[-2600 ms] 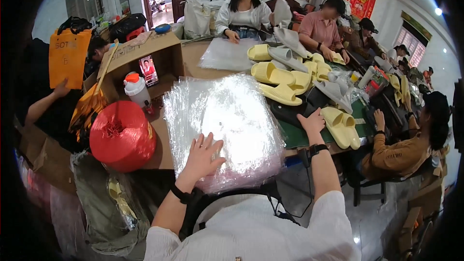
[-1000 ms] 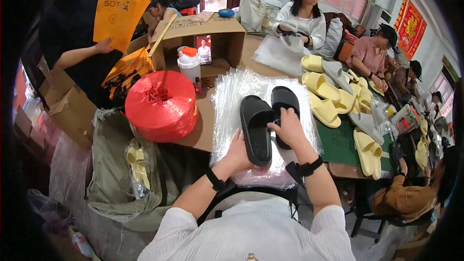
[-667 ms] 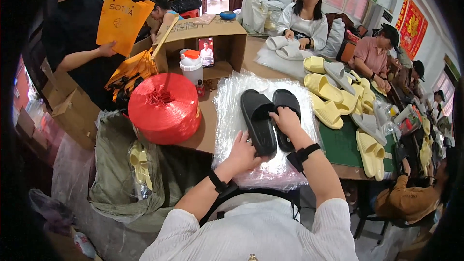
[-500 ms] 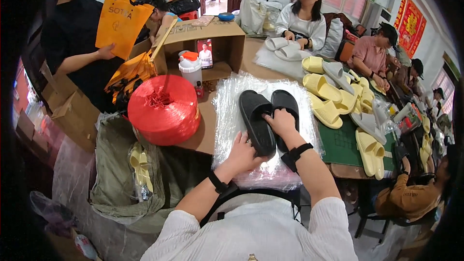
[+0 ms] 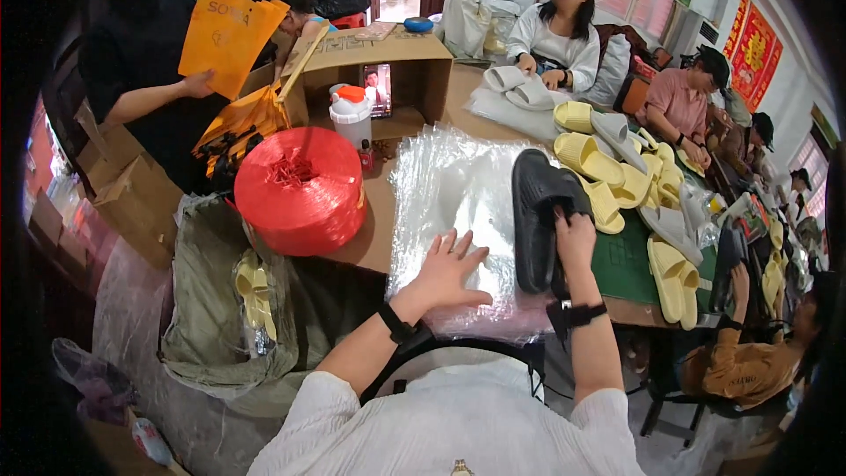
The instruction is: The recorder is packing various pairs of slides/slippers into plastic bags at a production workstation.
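Observation:
My right hand (image 5: 576, 242) is closed on a pair of black slides (image 5: 534, 220), holding them together over the right edge of a stack of clear plastic bags (image 5: 445, 181). The far slide of the pair is partly hidden behind the nearer one and my fingers. My left hand (image 5: 443, 273) lies spread on the near part of the bag stack, with nothing in it. Just right of the slides, yellow slides (image 5: 589, 159) lie on a green mat (image 5: 619, 256).
On the left stand a big red roll of plastic twine (image 5: 300, 198), a white bottle with an orange lid (image 5: 351, 115) and an open cardboard box (image 5: 370, 53) with a phone (image 5: 377, 88). A lined sack (image 5: 211, 317) sits below. Co-workers sit along the right; another person stands at left with orange bags (image 5: 231, 40).
The black slides have moved right, from the middle of the bag stack to its right edge, in my right hand. My left hand has let go of them and spread flat on the bags.

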The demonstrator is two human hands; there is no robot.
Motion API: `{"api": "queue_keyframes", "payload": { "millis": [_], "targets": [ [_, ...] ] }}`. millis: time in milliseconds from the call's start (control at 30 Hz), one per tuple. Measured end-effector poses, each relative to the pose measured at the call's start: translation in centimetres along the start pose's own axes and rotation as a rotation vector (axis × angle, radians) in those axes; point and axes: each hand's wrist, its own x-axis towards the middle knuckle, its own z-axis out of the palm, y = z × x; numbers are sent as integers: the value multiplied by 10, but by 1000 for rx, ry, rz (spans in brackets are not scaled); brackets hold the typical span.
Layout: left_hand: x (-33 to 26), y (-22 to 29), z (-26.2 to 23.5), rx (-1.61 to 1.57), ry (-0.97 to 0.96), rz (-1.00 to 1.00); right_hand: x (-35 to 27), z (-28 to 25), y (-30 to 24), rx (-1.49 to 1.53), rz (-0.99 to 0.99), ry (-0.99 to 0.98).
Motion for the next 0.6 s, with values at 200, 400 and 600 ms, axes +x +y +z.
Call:
{"api": "queue_keyframes", "payload": {
  "millis": [200,400,600],
  "targets": [
    [3,11,1,47,7,-101,-90,-85,-7,242,153,58],
    [-2,22,-32,-164,99,22,-160,-100,58,985,452,424],
    [-31,2,-28,-79,200,-1,-172,-132,49,1067,330,278]
  ]
}}
